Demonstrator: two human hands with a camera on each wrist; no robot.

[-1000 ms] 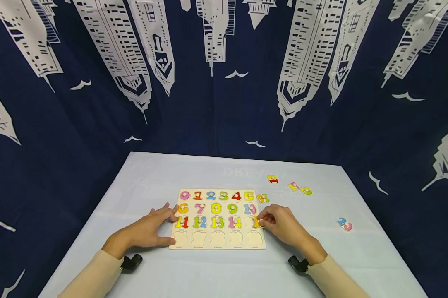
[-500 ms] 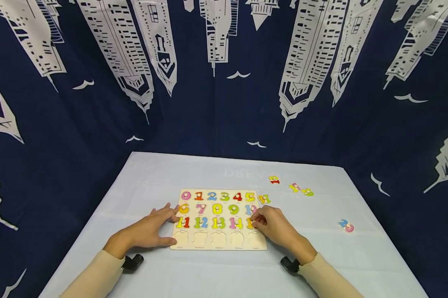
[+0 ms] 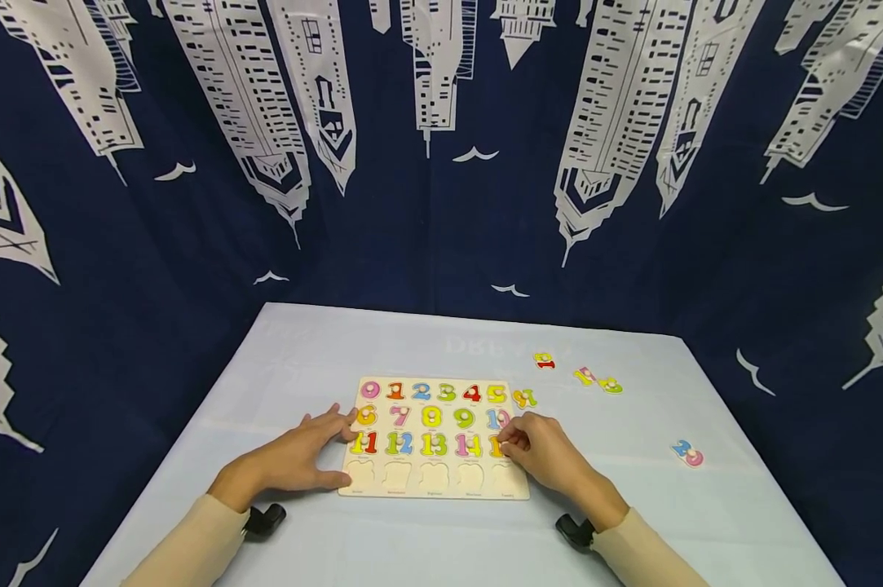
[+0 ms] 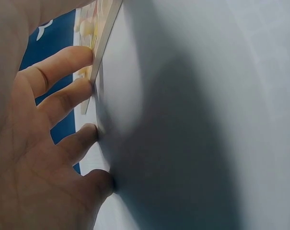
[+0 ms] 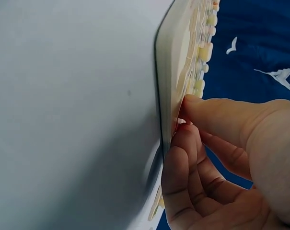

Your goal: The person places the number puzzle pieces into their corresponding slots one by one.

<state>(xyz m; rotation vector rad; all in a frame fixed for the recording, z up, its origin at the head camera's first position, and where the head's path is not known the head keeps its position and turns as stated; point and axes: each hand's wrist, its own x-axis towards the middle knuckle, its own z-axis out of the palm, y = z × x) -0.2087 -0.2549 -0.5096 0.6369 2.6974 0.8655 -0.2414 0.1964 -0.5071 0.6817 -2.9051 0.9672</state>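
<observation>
A wooden number puzzle board (image 3: 452,491) lies on the table, its top three rows filled with colourful numbers and its bottom row showing bare recesses. My left hand (image 3: 287,458) rests along the board's left edge, thumb and fingers spread. In the left wrist view, the fingertips of this left hand (image 4: 49,134) touch the board's side (image 4: 106,36). At the third row's right end, my right hand (image 3: 547,452) pinches a number puzzle piece (image 3: 495,446); an orange 1 shows and the fingers hide the rest. Thumb and fingers of the right hand (image 5: 216,153) meet close over the board's face in the right wrist view.
Loose number pieces lie beyond and right of the board: an orange-green piece (image 3: 525,399) at its corner, a yellow-red piece (image 3: 544,360), a pink-yellow piece (image 3: 584,376) beside a green-yellow piece (image 3: 611,385), and a blue-pink piece (image 3: 686,453). A dark patterned cloth (image 3: 426,244) hangs behind the table.
My right hand has moved slightly left with the number puzzle piece, from the board's right edge into the third row's end slot. The left hand stays put; the head view has shifted a little.
</observation>
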